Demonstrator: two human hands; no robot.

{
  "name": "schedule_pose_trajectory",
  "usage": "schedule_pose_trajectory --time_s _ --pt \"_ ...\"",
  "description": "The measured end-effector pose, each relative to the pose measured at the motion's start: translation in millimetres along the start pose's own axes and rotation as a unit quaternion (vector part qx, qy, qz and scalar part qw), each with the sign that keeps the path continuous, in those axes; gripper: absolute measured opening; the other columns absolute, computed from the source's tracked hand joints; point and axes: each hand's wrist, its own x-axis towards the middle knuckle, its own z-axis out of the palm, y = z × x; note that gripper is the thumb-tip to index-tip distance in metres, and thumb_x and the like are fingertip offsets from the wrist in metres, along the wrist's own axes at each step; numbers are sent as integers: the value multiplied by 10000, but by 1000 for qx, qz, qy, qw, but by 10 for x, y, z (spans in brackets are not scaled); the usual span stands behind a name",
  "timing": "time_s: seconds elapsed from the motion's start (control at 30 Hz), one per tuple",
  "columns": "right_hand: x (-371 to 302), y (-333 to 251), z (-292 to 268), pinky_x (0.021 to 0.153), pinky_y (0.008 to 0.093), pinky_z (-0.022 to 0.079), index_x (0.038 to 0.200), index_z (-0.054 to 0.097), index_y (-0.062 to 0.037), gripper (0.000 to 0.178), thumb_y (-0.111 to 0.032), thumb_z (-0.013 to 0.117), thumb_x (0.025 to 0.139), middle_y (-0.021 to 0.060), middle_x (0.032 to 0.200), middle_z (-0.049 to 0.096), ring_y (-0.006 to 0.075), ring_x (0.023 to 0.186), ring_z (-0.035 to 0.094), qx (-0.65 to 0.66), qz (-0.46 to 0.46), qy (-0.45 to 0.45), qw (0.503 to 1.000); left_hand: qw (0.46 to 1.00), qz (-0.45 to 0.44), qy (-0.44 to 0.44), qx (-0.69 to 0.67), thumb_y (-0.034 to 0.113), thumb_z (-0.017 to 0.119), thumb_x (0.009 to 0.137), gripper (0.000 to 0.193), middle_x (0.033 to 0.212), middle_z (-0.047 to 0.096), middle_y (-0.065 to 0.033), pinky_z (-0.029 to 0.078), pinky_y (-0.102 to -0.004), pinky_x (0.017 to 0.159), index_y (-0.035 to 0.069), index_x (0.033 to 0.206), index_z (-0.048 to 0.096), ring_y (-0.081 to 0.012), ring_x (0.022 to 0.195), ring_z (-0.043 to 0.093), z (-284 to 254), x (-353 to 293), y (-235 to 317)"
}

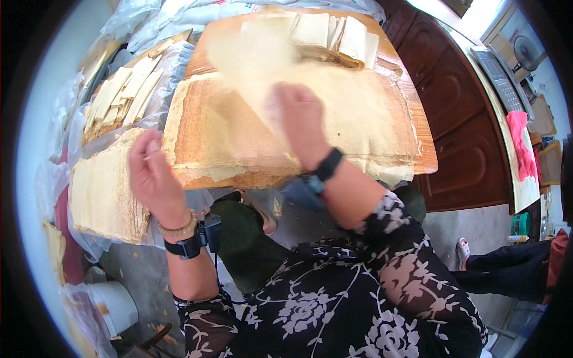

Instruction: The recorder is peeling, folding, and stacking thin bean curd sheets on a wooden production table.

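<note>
- The right hand point(295, 110) grips a blurry tan sheet point(253, 62) above a flat pile point(364, 116).
- The left hand point(154, 176), well apart, has bent fingers; I can't tell if it holds anything.
- The pile and some folded sheets point(343, 39) lie on the wooden counter point(426, 152).

No lettering, brand or number can be read. On the white plastic sheeting point(185, 27) at the far side, just beyond the tabletop point(427, 160), there are small red marks point(257, 8), too small to make out as print or pattern.
</note>
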Motion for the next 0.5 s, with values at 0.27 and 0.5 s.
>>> schedule_pose_trajectory --time_s 0.27,0.5 --pt "-282 -350 -602 666 257 465 887 678 -61 239 -286 695 968 -4 852 644 88 738 567 58 47 -54 996 912 -315 -257 -50 362 593 1022 527 1315 625 -136 521 -302 875 56 1441 501 -194 1125 634 923 -215 -247" --pt "-237 -190 -828 982 318 466 1245 623 -11 348 -209 683 965 70 1193 665 150 1087 597 256 20 -19 966 933 -52 -355 35 398 716 923 898 1568 367 -253 463 -407 1059 39 1597 242 -330 1372 482 1102 -686 56"
